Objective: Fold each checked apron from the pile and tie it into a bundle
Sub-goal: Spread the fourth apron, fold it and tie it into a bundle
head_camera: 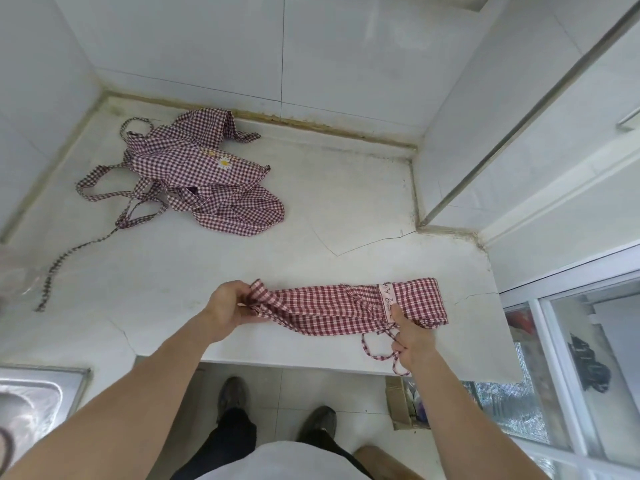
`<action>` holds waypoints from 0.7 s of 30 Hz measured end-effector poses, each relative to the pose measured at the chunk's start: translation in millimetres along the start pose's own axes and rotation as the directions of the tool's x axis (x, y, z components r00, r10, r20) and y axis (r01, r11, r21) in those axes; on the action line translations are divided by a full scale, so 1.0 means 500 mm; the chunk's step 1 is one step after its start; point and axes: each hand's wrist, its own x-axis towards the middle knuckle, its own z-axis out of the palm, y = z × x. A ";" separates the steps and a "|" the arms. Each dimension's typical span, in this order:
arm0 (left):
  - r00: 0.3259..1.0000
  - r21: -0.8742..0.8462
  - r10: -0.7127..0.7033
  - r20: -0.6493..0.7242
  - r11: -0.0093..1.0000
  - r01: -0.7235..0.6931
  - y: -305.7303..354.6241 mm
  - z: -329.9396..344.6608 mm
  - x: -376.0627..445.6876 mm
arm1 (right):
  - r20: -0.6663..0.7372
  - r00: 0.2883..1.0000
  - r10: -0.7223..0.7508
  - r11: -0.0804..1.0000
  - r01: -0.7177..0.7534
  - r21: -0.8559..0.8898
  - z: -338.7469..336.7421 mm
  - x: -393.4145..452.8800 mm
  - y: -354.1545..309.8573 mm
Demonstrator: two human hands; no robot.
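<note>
The folded apron (346,308) has a red and white check, with a pink band (388,299) that carries dark letters. The pile (204,178) has a darker maroon and white check and a white daisy (224,162) with a yellow centre. The counter (311,209) is off-white.

Folded apron (349,306): soft checked woven cloth, matt (pink label strip sewn on). Apron pile (204,174): same cloth, rumpled. Counter (346,202): pale stone, matt, cracked. Sink (31,396): shiny metal. Wall tiles (346,46): glossy.
</note>
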 end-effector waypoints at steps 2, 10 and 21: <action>0.996 0.155 -0.072 0.060 0.986 0.062 0.006 0.008 0.000 | -0.021 1.000 0.006 1.000 -0.006 -0.005 0.002 -0.001 0.001; 0.999 0.374 -0.032 0.023 0.927 0.021 0.016 0.017 0.007 | -0.067 0.998 0.020 0.999 -0.023 -0.046 0.008 0.007 0.004; 0.895 0.993 0.430 -0.121 0.038 0.116 -0.039 0.058 -0.002 | -0.077 0.997 0.020 0.999 -0.023 -0.041 0.050 -0.022 0.017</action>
